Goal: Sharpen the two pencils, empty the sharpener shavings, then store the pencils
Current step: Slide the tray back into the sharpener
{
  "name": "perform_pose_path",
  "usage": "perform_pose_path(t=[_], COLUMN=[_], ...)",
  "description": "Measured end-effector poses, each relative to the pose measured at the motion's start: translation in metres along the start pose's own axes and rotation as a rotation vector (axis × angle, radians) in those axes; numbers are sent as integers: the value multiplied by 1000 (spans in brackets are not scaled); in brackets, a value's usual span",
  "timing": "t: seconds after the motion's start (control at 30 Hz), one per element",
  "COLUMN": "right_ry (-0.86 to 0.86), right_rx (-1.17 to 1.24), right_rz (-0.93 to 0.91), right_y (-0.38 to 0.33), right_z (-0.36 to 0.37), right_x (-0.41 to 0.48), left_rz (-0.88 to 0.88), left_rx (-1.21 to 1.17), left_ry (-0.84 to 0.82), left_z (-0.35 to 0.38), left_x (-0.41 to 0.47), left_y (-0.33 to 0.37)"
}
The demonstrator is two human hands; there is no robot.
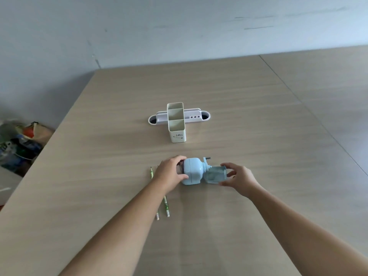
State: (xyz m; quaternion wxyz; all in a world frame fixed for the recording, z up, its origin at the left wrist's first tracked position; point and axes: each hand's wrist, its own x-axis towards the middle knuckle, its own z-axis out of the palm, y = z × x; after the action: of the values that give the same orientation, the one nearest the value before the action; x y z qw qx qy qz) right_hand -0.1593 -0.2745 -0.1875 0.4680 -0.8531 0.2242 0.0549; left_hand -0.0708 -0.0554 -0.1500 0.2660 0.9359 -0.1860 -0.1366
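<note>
A light blue crank sharpener (192,172) stands on the wooden table (119,136), and my left hand (169,173) grips its left side. My right hand (239,179) pinches the clear blue shavings drawer (216,174), which sits just right of the sharpener body. Two green patterned pencils (165,205) lie side by side on the table under my left forearm, tips pointing away from me. A cream pencil holder (177,124) with several open compartments stands farther back at the middle.
A white oval organiser tray (199,116) lies behind the pencil holder. Off the table's left edge sits a heap of bags and coloured items (20,144). A seam (298,100) divides the table from a second top on the right.
</note>
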Motion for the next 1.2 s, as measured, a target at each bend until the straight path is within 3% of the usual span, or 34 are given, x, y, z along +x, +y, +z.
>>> perform_pose_path(t=[0.2, 0.43, 0.67, 0.77, 0.87, 1.0, 1.07, 1.2], right_ry=[0, -163, -170, -71, 154, 247, 195, -15], right_rx=[-36, 215, 211, 168, 108, 34, -4, -228], right_rz=[-35, 85, 108, 108, 124, -30, -136, -236], right_y=[-11, -15, -13, -18, -37, -95, -129, -162], right_z=[22, 48, 47, 40, 24, 21, 36, 93], right_x=[8, 10, 18, 20, 18, 12, 4, -1], left_rz=[7, 6, -10, 18, 2, -98, -200, -377], left_rx=[-72, -93, -138, -101, -97, -101, -110, -18], left_ry=[-22, -8, -17, -72, -68, 126, 162, 86], left_z=[1, 2, 0, -7, -26, -49, -54, -46], left_x=[8, 12, 12, 9, 5, 1, -6, -19], left_y=[-7, -9, -10, -10, -13, -31, -41, -66])
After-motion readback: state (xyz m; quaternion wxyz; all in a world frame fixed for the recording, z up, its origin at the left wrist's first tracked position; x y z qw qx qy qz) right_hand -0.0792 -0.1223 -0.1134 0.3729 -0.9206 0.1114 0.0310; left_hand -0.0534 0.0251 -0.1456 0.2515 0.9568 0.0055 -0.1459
